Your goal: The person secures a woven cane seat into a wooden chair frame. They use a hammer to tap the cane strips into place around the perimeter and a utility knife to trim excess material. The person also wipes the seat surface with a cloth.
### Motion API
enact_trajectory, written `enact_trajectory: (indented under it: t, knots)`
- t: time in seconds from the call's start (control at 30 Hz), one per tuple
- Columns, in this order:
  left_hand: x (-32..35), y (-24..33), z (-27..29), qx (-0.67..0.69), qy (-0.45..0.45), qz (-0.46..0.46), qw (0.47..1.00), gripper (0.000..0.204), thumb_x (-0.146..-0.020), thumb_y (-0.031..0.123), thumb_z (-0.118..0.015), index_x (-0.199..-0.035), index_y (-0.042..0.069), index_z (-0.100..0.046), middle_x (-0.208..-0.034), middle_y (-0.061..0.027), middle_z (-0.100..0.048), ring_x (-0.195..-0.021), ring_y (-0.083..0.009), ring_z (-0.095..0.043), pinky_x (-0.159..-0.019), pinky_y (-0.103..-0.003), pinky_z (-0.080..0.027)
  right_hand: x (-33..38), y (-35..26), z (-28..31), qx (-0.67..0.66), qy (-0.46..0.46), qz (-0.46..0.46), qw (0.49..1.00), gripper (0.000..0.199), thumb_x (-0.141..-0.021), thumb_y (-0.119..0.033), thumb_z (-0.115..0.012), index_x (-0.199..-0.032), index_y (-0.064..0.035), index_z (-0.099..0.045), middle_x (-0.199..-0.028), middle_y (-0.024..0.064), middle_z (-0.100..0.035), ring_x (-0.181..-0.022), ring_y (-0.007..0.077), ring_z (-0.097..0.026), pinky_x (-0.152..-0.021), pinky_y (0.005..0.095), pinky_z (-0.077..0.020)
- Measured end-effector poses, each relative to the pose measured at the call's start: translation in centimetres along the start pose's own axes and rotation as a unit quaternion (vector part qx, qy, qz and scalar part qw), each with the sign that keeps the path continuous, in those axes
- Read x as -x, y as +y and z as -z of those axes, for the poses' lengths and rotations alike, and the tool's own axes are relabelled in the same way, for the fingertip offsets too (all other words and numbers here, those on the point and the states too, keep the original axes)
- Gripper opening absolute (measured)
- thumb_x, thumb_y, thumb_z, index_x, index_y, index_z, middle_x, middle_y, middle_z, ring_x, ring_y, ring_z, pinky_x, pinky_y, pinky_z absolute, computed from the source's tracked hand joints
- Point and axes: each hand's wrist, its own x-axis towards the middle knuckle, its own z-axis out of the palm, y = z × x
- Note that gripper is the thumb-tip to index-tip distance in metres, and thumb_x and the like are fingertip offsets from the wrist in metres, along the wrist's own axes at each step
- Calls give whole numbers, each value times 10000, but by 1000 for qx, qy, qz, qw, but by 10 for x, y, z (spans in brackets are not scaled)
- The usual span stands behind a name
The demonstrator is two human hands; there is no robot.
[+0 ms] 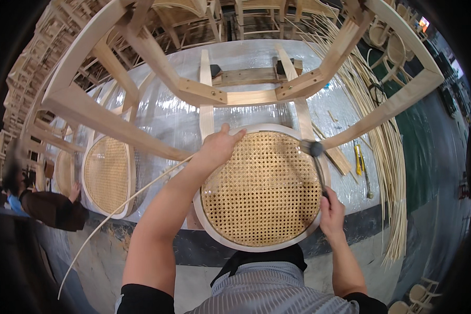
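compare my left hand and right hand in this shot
The left hand sits on the upper-left edge of the round cane panel, while the right hand is wrapped around the handle of a dark-headed hammer. The left hand is higher in the view; the right hand is lower and off to the panel's right. Both are bare.

cane panel (261, 193), set in a frame (269, 127) at the near edge of the table (162, 115); left hand (220, 145), placed on the frame's far left rim; hammer (315, 149), held in the right hand (333, 212), its head located over the far right rim; cane strand (104, 222), extended from the left forearm toward the near left; second panel (109, 175), placed to the left, with a co-worker (57, 209) positioned farther left; hand tool (359, 159), laid right of the frame; rods (392, 183), bundled along the table's right side; block (246, 77), set behind the panel; chairs (178, 13), grouped beyond the table
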Motion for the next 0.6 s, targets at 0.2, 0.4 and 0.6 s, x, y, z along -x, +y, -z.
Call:
enact_trajectory:
  t: [0.2, 0.4, 0.6]
  knots:
    - [5, 1, 0, -7, 20, -5, 1000, 804, -889, -11, -633, -1606, 320, -487, -1193, -188, -540, -861, -381, -723, -809, -455, -637, -62, -50, -64, 7, -107, -17, 994, 383, -1106, -168, -585, -1450, -1, -598, -950, 108, -705, -779, 130, -615, -728, 305, -513]
    - [0, 8, 7, -16, -22, 9, 1000, 685, -948, 32, -594, -1582, 281, -516, -1275, -184, -549, -987, -346, -742, -864, -445, -632, -79, -49, -81, 79, -136, 11, 987, 375, -1107, -168, -583, -1458, -35, -593, -942, 171, -701, -752, 226, -647, -731, 342, -525]
    - [2, 1, 2, -6, -3, 3, 1000, 717, -944, 31, -610, -1597, 305, -496, -1294, -191, -555, -987, -365, -741, -860, -455, -634, -74, -58, -87, 48, -75, 52, 995, 373, -1104, -169, -589, -1456, -44, -596, -873, 170, -681, -708, 247, -633, -696, 368, -514]
